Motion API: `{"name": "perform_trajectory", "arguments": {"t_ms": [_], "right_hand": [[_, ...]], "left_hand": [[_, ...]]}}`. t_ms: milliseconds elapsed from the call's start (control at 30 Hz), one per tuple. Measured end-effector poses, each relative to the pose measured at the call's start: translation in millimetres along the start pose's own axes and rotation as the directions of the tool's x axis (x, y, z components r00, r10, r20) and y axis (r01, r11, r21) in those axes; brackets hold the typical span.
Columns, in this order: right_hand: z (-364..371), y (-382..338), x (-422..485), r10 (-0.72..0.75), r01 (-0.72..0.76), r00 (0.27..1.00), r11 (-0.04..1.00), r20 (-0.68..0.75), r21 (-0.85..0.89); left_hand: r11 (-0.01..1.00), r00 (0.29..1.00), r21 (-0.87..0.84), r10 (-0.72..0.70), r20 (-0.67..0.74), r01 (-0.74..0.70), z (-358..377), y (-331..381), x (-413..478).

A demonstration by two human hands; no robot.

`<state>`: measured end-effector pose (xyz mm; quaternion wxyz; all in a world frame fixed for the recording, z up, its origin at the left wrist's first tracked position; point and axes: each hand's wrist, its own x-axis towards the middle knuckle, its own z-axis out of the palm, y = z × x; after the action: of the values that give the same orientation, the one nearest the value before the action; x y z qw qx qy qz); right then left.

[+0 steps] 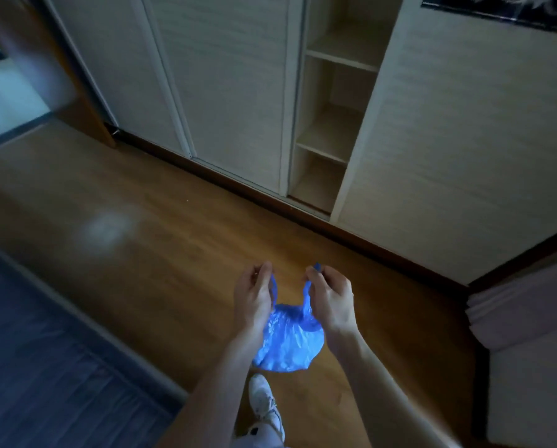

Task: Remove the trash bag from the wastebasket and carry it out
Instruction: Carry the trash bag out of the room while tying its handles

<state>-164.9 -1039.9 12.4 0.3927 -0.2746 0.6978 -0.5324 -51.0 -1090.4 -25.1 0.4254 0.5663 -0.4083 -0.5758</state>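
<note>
wood floor, wardrobe ahead; both hands hold blue bag.

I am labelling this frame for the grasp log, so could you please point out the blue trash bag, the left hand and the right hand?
blue trash bag [288, 344], head view, on the bulging body.
left hand [252, 299], head view, on the back of the hand.
right hand [330, 297], head view, on the back of the hand.

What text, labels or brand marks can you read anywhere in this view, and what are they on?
None readable.
Blue trash bag, held by the left hand and right hand: plain, no print.
Dark framed picture, top right: pale pattern only, too blurred to tell.
White shoe: no visible mark.
</note>
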Motion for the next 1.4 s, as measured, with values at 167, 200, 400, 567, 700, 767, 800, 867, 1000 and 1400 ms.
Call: {"name": "perform_trajectory", "arguments": {"t_ms": [167,200,400,567,700,767,800,867,1000,1400], "right_hand": [[62,-27,82,0.007,-0.005,0.998,1.000,0.069,-0.022],[74,-31,95,-0.001,0.001,0.997,1.000,0.077,-0.006],[143,-53,148,0.006,-0.011,0.985,1.000,0.173,0.029],[197,-74,188,0.016,-0.009,0.953,1.000,0.302,-0.026],[245,-83,223,0.041,-0.023,0.911,0.999,0.410,-0.047],[270,-90,243,0.021,-0.002,0.876,0.999,0.483,-0.039],[282,-95,255,0.018,-0.003,0.852,1.000,0.522,-0.030],[305,-106,279,0.022,-0.007,0.791,1.000,0.611,-0.027],[348,-132,327,-0.009,0.050,0.699,0.998,0.715,-0.036],[450,-160,401,0.000,0.116,0.549,0.990,0.836,-0.077]], "left_hand": [[0.999,0.996,-0.047,-0.014,-0.084,0.010,-11,31,85],[0.999,0.995,-0.042,-0.011,-0.101,0.007,-13,37,98],[0.998,0.976,-0.033,-0.065,-0.206,0.060,-45,62,157],[0.997,0.956,-0.074,0.003,-0.294,-0.026,-72,85,198],[0.995,0.914,-0.064,0.042,-0.404,-0.075,-91,98,237],[0.994,0.887,-0.066,0.043,-0.460,-0.082,-99,106,264],[0.994,0.872,-0.071,0.037,-0.488,-0.082,-102,111,278],[0.993,0.833,-0.088,0.016,-0.552,-0.078,-108,122,305],[0.991,0.734,-0.103,-0.008,-0.679,-0.084,-116,150,349],[0.981,0.532,-0.141,-0.050,-0.845,-0.131,-149,175,423]]}}
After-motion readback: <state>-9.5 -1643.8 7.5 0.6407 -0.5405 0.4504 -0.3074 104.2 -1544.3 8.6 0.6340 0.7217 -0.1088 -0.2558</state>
